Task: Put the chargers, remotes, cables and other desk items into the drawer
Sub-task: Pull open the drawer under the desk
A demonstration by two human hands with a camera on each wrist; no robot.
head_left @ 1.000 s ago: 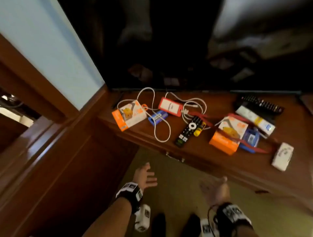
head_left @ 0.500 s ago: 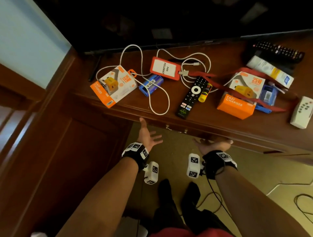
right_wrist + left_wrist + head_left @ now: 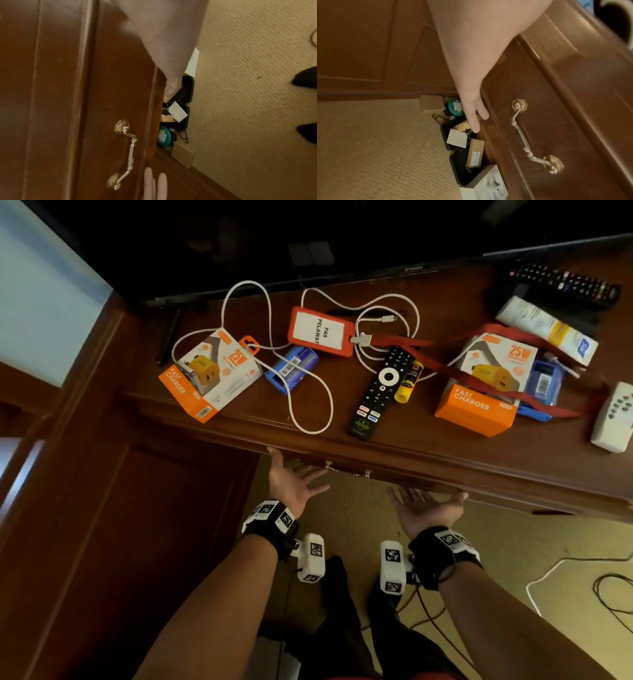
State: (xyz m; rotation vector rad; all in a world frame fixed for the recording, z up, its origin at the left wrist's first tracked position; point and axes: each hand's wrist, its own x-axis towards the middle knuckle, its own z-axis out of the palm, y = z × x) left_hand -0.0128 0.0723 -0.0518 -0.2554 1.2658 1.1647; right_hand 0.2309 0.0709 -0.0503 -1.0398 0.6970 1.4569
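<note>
— Where are your hands compared to the drawer?

— Your left hand (image 3: 294,484) and your right hand (image 3: 423,508) are both palm up, fingers spread and relaxed, holding nothing. They are under the front edge of the desk (image 3: 445,460), on the two sides of the brass handle (image 3: 347,469) of the drawer (image 3: 544,108). The drawer looks closed.

— What do the wrist views give you that the head view does not?

— In the head view the drawer front is almost hidden under the desk edge; you see only the two brass mounts. The left wrist view shows the whole handle (image 3: 534,138), with your fingers (image 3: 476,119) just beside the lower edge of the drawer front. The right wrist view shows the handle (image 3: 123,154) too, well apart from your right fingers (image 3: 172,88). I cannot tell if any finger touches the wood.

— And the things to put away?

— They lie on the desk top, above your hands. The black remote (image 3: 380,392) has its long axis pointing toward you, a little to your left. The two orange charger boxes (image 3: 209,374) (image 3: 486,385) lie flat; the white cable (image 3: 301,392) loops between them.
</note>
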